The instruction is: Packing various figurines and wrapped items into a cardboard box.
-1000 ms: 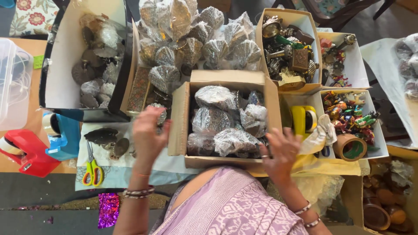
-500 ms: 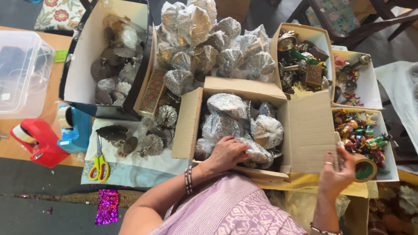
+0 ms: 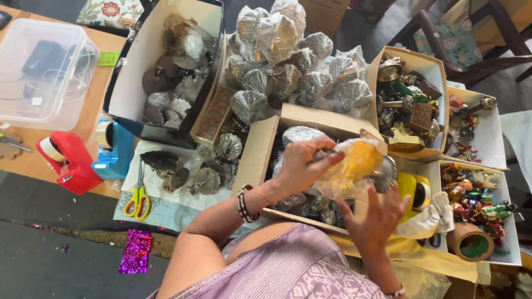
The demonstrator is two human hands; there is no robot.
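Crowded table, box central. Left hand grips wrapped piece above box; right hand, fingers spread, supports it underneath. Lifting step; next likely needs firm two-handed hold.

The clear plastic-wrapped yellowish piece is blurred, its shape unreadable. The left hand and right hand hide most of the open brown cardboard box.

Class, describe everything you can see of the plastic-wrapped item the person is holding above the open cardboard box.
The wrapped item is a rounded piece sealed in crinkled clear plastic, yellow-gold inside with a silvery ribbed edge at its right. It is held above the cardboard box. The left hand grips its left end; the right hand touches it from below with spread fingers. Its exact shape is blurred.
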